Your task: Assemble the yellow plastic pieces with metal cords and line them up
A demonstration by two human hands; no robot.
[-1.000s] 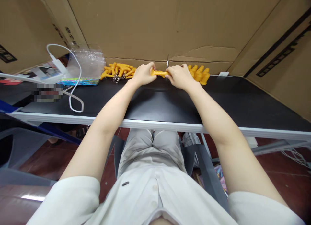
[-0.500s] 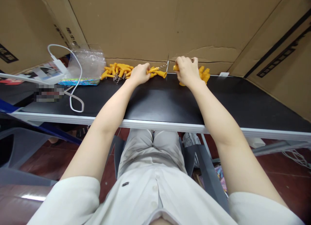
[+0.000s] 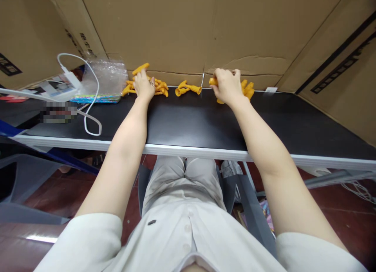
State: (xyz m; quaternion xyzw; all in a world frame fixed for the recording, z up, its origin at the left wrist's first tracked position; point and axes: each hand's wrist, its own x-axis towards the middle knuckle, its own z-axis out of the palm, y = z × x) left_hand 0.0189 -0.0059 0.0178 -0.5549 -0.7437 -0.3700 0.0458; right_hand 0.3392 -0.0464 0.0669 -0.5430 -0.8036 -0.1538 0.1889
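Observation:
My left hand (image 3: 144,86) is closed over the pile at the left back of the table, its fingers curled round a yellow plastic piece (image 3: 141,69) that sticks up above them. A thin metal coil (image 3: 152,83) shows beside those fingers. Under and around this hand lies a heap of similar yellow pieces (image 3: 162,87). To its right, two yellow pieces with hollow flared ends (image 3: 188,88) rest against each other. My right hand (image 3: 227,86) grips a yellow piece (image 3: 213,81), mostly hidden in the palm. Yellow finger-like parts (image 3: 248,89) show behind that wrist.
Tall cardboard (image 3: 176,33) walls the back and sides of the black table (image 3: 194,123). At left are a clear plastic bag (image 3: 105,76), a colourful flat packet (image 3: 96,99) and a white cable (image 3: 93,103). A small white piece (image 3: 270,89) sits at the right back.
My left hand has moved left onto the heap, and an upright yellow piece now shows above its fingers. The two flared pieces are uncovered. My right hand has stayed nearly still.

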